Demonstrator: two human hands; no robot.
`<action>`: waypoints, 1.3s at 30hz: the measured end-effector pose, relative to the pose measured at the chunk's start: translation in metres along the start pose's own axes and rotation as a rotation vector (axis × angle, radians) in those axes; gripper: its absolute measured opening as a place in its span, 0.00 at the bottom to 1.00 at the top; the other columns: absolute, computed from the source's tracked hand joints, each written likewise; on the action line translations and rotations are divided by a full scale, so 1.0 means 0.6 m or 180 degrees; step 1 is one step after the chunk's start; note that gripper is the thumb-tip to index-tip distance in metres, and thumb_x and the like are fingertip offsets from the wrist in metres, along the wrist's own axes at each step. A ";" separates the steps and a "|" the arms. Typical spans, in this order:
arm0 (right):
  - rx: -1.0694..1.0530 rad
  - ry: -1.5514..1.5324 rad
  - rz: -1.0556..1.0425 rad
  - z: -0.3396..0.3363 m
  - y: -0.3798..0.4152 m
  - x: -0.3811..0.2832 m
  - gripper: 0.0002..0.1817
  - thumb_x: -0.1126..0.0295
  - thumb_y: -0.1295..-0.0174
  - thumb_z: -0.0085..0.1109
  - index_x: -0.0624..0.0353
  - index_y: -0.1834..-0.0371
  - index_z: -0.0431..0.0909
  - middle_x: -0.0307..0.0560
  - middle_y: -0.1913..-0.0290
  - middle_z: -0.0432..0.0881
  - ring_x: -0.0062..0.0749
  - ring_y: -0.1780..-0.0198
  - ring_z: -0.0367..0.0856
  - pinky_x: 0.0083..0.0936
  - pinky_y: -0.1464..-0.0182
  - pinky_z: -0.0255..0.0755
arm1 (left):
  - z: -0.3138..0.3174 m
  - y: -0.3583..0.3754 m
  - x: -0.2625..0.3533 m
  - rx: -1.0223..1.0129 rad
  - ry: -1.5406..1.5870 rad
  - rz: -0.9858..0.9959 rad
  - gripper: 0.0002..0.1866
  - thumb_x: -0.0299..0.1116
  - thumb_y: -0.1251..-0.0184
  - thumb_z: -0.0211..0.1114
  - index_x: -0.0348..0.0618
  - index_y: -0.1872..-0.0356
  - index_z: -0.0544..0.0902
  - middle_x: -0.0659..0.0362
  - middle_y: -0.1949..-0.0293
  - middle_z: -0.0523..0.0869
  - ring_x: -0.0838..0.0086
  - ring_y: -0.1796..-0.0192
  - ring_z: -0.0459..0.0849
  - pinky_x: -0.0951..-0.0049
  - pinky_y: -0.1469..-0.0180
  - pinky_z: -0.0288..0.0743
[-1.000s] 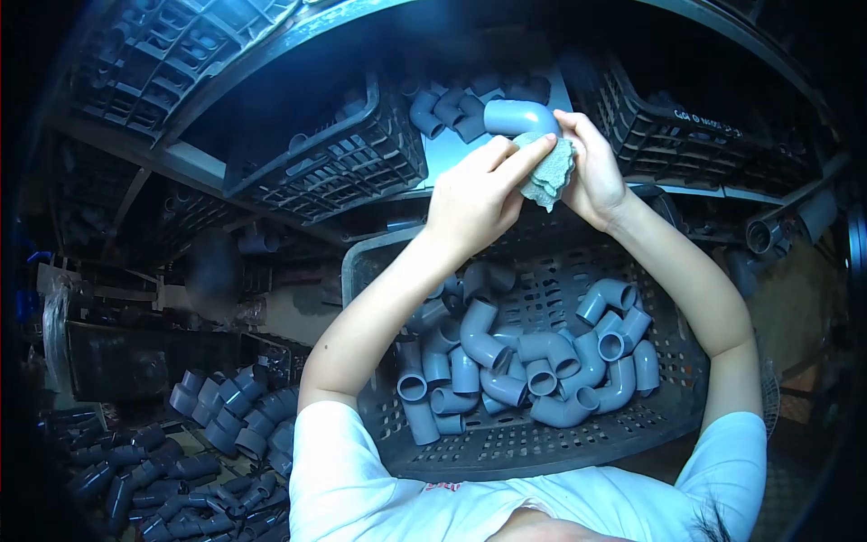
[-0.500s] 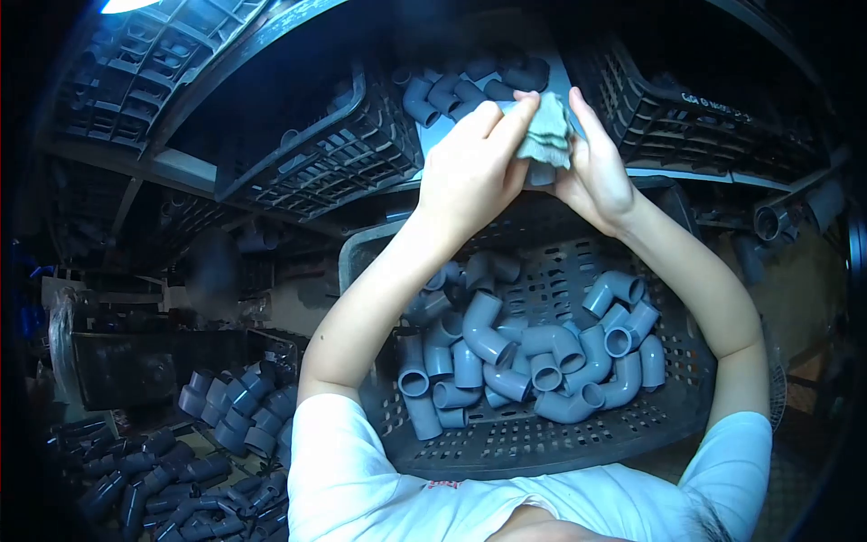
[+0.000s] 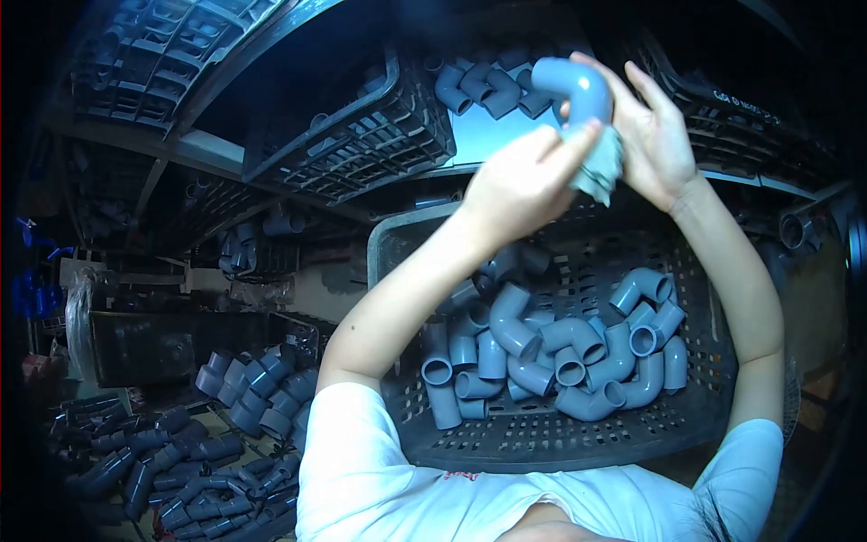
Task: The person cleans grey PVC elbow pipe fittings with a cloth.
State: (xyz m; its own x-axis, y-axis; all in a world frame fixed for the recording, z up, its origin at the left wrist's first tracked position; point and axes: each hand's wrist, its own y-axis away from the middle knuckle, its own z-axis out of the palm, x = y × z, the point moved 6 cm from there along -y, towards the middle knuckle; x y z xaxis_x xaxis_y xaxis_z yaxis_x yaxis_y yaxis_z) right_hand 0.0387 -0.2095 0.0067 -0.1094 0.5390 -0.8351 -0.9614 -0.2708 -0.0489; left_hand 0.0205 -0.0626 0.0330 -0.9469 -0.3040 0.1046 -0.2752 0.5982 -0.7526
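Note:
A grey pipe elbow [image 3: 578, 86] is held up at the top centre, one open end facing left. My right hand [image 3: 655, 135] is behind and right of it, gripping it with some fingers spread. My left hand [image 3: 524, 181] pinches a pale green cloth [image 3: 600, 167] against the elbow's lower end. Below both hands, a black perforated crate [image 3: 506, 452] holds several grey elbows [image 3: 515, 322].
Grey elbows [image 3: 501, 95] lie on a white surface [image 3: 488, 140] beyond my hands, between a black crate [image 3: 361, 149] at left and another crate [image 3: 741, 126] at right. Heaps of grey fittings [image 3: 257, 384] are at lower left.
The elbow, mostly hidden behind the cloth and hands before, now shows plainly. Both hands have shifted right in view, and the cloth sits lower. The whole scene has shifted slightly right.

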 end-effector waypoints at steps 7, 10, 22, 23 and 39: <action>0.0554 -0.0124 0.0066 0.022 0.004 0.037 0.24 0.52 0.18 0.39 0.50 0.28 0.68 0.38 0.34 0.74 0.24 0.30 0.71 0.33 0.27 0.64 | -0.036 -0.014 -0.048 0.0550 -0.0120 -0.0424 0.37 0.16 0.56 0.66 0.39 0.35 0.79 0.51 0.67 0.81 0.60 0.68 0.82 0.66 0.64 0.79; 0.0540 0.0254 -0.0224 0.021 0.006 0.016 0.23 0.52 0.20 0.46 0.52 0.31 0.72 0.39 0.37 0.76 0.25 0.32 0.72 0.34 0.28 0.65 | -0.030 0.000 -0.034 0.0665 -0.0021 -0.0270 0.36 0.16 0.53 0.65 0.40 0.35 0.79 0.51 0.68 0.82 0.60 0.68 0.82 0.67 0.65 0.79; 0.0511 0.0318 0.0245 -0.003 0.014 0.026 0.24 0.45 0.29 0.60 0.44 0.38 0.70 0.39 0.45 0.78 0.24 0.41 0.80 0.33 0.37 0.76 | -0.035 0.001 0.002 0.0953 -0.0333 0.0507 0.26 0.29 0.51 0.71 0.44 0.45 0.84 0.63 0.76 0.76 0.70 0.77 0.75 0.71 0.73 0.70; 0.0585 0.0103 0.0416 -0.006 0.012 0.031 0.24 0.44 0.28 0.57 0.44 0.38 0.69 0.40 0.45 0.78 0.26 0.42 0.80 0.33 0.37 0.76 | -0.035 0.006 0.014 0.0657 -0.0330 0.0539 0.27 0.27 0.55 0.71 0.41 0.47 0.85 0.60 0.75 0.77 0.67 0.76 0.76 0.70 0.72 0.72; 0.0774 0.1162 -0.0009 0.027 0.031 0.015 0.16 0.52 0.19 0.39 0.43 0.38 0.66 0.38 0.49 0.76 0.20 0.46 0.79 0.29 0.49 0.78 | -0.022 -0.010 0.022 0.0255 -0.1364 0.0607 0.24 0.28 0.50 0.67 0.47 0.46 0.85 0.65 0.77 0.73 0.75 0.77 0.77 0.73 0.74 0.71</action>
State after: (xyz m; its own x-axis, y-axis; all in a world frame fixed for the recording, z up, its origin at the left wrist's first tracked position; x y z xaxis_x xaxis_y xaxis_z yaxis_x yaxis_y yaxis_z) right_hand 0.0159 -0.1968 0.0073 -0.0521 0.2104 -0.9762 -0.9978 -0.0506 0.0423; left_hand 0.0075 -0.0604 0.0477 -0.8208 -0.4828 -0.3052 -0.0735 0.6191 -0.7818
